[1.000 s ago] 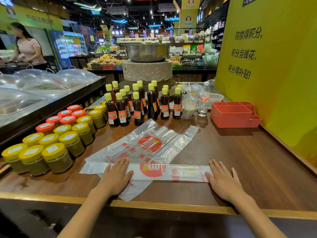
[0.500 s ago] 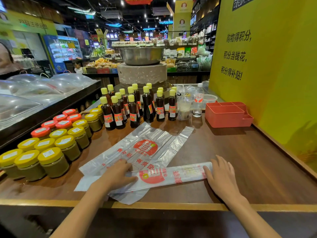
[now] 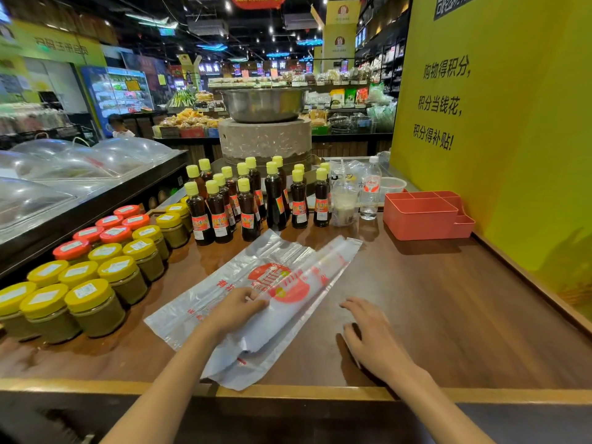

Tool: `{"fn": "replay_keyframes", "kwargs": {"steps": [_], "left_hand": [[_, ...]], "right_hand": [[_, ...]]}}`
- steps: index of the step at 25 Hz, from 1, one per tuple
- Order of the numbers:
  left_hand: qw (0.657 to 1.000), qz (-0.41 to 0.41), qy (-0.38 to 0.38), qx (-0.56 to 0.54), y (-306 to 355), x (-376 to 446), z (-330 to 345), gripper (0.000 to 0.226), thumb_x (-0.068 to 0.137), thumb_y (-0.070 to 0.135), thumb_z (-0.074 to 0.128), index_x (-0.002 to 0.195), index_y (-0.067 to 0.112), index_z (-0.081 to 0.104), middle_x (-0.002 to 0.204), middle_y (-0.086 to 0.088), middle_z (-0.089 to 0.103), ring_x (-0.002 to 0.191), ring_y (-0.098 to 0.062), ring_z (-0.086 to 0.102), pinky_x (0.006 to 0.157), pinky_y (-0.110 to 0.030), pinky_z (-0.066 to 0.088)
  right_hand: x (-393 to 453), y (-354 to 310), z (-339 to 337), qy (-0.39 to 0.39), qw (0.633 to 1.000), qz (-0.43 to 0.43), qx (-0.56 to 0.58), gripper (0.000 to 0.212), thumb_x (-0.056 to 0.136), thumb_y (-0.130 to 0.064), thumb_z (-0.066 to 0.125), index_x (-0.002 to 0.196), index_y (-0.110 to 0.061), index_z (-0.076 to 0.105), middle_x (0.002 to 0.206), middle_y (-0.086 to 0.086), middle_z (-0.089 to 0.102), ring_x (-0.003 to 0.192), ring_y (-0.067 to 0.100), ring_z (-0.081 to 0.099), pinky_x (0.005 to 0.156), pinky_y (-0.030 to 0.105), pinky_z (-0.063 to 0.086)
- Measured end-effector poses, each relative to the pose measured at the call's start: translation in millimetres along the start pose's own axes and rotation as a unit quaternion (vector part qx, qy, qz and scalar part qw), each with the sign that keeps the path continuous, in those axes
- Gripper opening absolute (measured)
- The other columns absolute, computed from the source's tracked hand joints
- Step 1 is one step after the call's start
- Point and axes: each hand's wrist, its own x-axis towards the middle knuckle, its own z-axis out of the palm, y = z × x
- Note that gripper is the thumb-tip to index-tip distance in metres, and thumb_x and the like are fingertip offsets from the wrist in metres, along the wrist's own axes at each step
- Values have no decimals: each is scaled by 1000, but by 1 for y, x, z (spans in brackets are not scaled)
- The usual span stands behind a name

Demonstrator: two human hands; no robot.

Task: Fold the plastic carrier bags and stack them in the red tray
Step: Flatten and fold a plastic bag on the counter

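The left hand (image 3: 235,310) rested on the folded carrier bag (image 3: 290,302), its fingers (image 3: 253,298) curled onto the clear plastic strip, which lay diagonally over a second, flat carrier bag (image 3: 198,302) on the wooden counter (image 3: 432,302). The right hand (image 3: 373,339) hovered just right of the strip with its fingers (image 3: 350,304) relaxed and spread, grasping nothing. The red tray (image 3: 419,217) stood well beyond those fingers by the yellow wall (image 3: 512,123), and the sauce bottles (image 3: 246,200) and yellow-lidded jars (image 3: 93,302) lined up beyond and left of the left fingers.
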Motion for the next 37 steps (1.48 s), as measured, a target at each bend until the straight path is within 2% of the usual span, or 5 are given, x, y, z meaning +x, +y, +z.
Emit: {"fn": "replay_keyframes", "kwargs": {"steps": [4,22,27,31,37], "left_hand": [[976,-97,53,-188,8,2,26,26,100,32,58,83,14,52,69,-10,56,57,-20,52,49,-25,37],[861,-110,-193,-457,29,-70,36,33,101,20,57,132,14,48,124,-25,66,117,-39,63,84,-44,59],[876,-74,-351,-322,18,-80,19,37,102,26,49,128,2,59,120,-29,64,90,-31,71,68,-30,61],[993,103,-64,0,0,-60,29,17,98,16,56,109,20,68,98,0,73,84,-13,66,68,-23,56],[926,277,36,253,-9,-31,64,39,102,34,55,140,38,52,146,18,49,133,-2,41,109,-16,26]], "right_hand": [[17,-25,26,-67,996,-64,8,50,102,-27,47,151,-31,37,154,-13,38,140,5,34,114,25,24],[43,-28,33,-33,995,-95,-4,36,104,-34,53,139,-37,58,151,-10,47,136,13,41,106,28,31],[36,-8,34,-51,994,-90,-41,36,101,-28,58,135,-35,62,148,-6,52,134,17,48,106,33,39],[26,-5,33,-56,994,-85,-35,41,100,-25,60,138,-37,58,150,-8,48,137,15,43,110,34,38],[22,-6,29,-69,993,-90,-20,42,100,-29,57,142,-33,55,152,-7,46,140,14,40,116,37,34]]}}
